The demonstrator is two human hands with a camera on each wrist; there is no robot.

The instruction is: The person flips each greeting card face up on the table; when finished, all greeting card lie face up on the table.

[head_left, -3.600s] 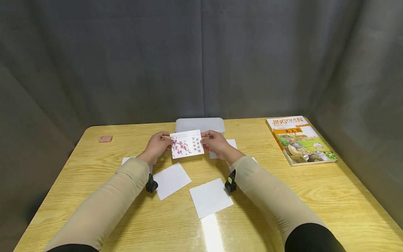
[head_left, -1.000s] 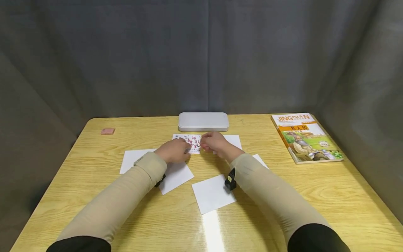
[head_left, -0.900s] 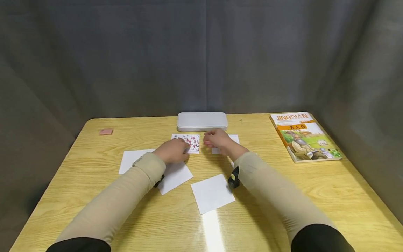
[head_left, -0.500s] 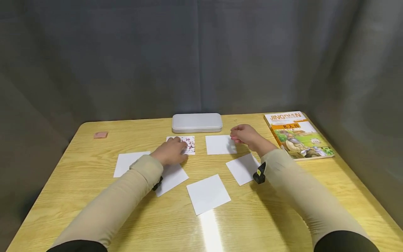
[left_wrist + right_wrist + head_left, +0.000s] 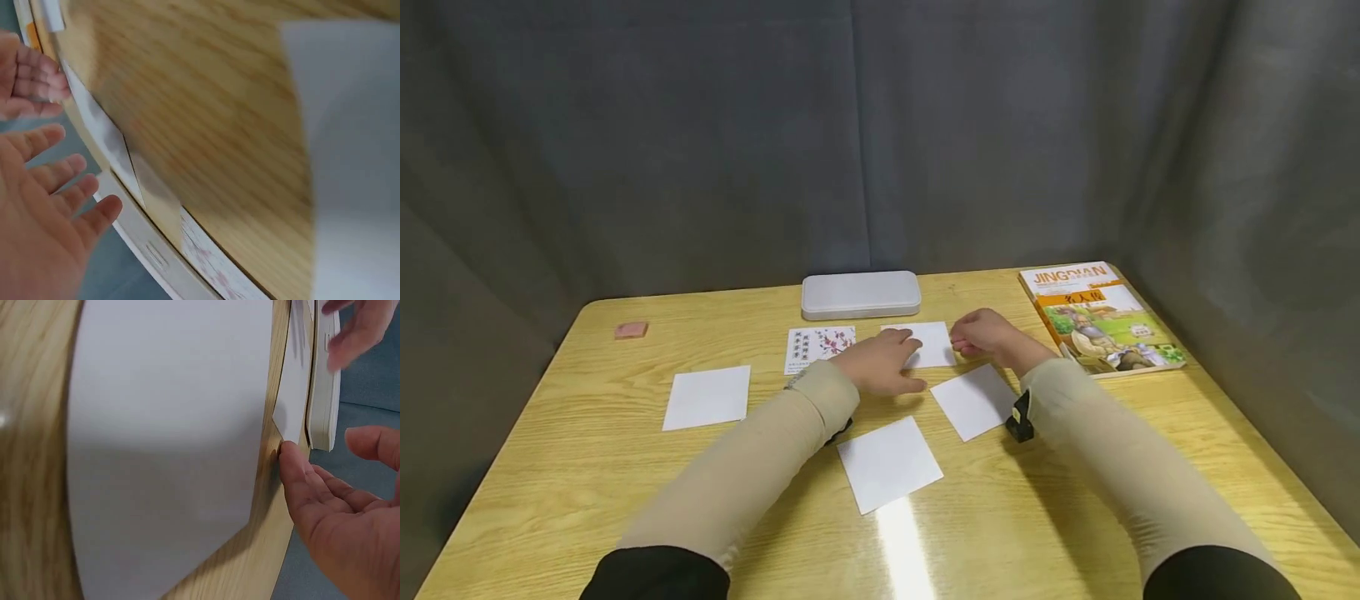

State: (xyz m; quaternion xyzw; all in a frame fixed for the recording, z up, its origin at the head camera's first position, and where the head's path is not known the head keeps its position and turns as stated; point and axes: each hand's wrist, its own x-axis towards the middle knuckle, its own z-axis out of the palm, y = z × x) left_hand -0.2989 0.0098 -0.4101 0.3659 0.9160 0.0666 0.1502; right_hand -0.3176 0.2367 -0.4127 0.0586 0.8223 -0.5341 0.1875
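Observation:
In the head view my left hand hovers with spread fingers over the near-left part of a blank white card. My right hand is at that card's right edge. In the right wrist view its fingertips are by the card's corner, with the thumb raised apart. The left wrist view shows the left fingers spread, holding nothing. A card printed with pink blossoms and characters lies flat just left of the left hand, its lower right corner covered by the hand and cuff.
More blank white cards lie around: one at left, one in front, one at right. Another is hidden under the left forearm. A white case stands behind, a pink eraser-like block far left, a book far right.
The blossom card, earlier held up in both hands, now lies on the table. My right hand moved right to the blank card's edge; my left then left the blossom card and swung right.

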